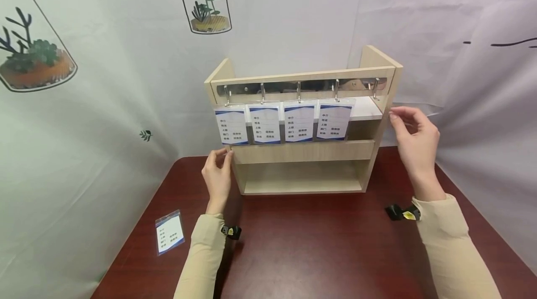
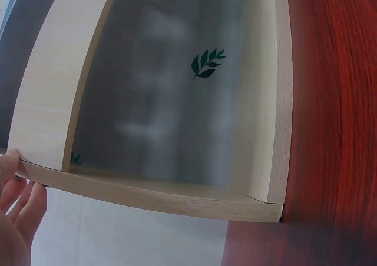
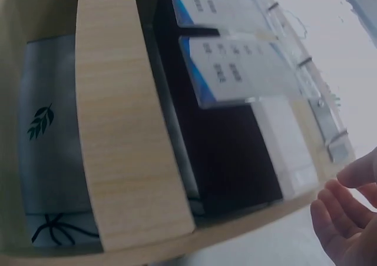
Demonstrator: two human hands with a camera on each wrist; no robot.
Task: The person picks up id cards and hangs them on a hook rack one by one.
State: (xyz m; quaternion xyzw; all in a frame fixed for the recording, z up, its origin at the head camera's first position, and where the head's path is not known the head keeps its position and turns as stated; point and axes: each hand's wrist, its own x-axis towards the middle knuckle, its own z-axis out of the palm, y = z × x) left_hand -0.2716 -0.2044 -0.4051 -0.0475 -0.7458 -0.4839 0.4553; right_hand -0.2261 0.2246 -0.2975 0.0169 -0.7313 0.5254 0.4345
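Note:
A small pale wooden shelf [image 1: 302,152] stands on the table with a metal hook rail [image 1: 260,88] across its upper front. Several badge cards [image 1: 266,124] in clear sleeves hang side by side from the hooks; the rightmost hook [image 1: 376,88] carries none. My left hand [image 1: 217,175] grips the shelf's left side panel, its thumb at the front edge and fingers along the outside, as the left wrist view shows. At the right side panel [image 1: 383,126], my right hand [image 1: 417,142] pinches the front edge between thumb and fingertips. Another badge card [image 1: 169,232] lies on the table, left of my left forearm.
The dark red table [image 1: 310,247] extends in front of the shelf. A pale curtain [image 1: 293,14] with printed plants hangs close behind and along both sides. The shelf has a lower compartment [image 1: 302,177] beneath its middle crossboard.

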